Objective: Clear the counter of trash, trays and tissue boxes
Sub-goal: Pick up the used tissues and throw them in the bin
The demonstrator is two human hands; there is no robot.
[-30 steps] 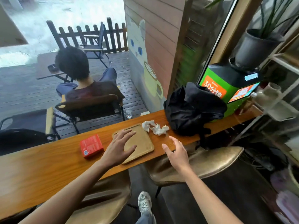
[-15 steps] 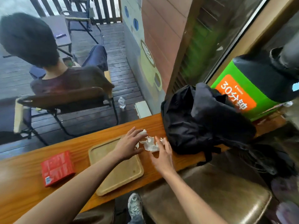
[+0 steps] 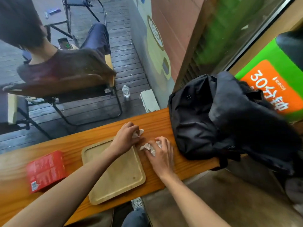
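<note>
**Ana:** Hands first, from the head camera: the left hand (image 3: pixel 126 138) is curled round a crumpled white tissue wad (image 3: pixel 138 133) at the far right corner of the shallow pale wooden tray (image 3: pixel 114 174); the right hand (image 3: pixel 161 154) has its fingers bent over a second crumpled white tissue (image 3: pixel 148 147) lying on the orange-brown wooden counter (image 3: pixel 98 128) just beside the tray.

**Ben:** Why one wad each?

**Ana:** My guess is that the loose trash goes first, so the tray can be lifted clean; the left grip looks closed tight, the right looks like a gathering pinch, not yet a lift.

**Ben:** And the flat red tissue box (image 3: pixel 46 171)?

**Ana:** Untouched, left of the tray, apart from it; the left forearm passes above the strip between them.

**Ben:** Room to move?

**Ana:** Tight on the right; the slumped black fabric backpack (image 3: pixel 221 120) sits near the right hand and overhangs the near edge; the tray's near corner lies close to that edge too; leftward the counter runs on past the box.
</note>
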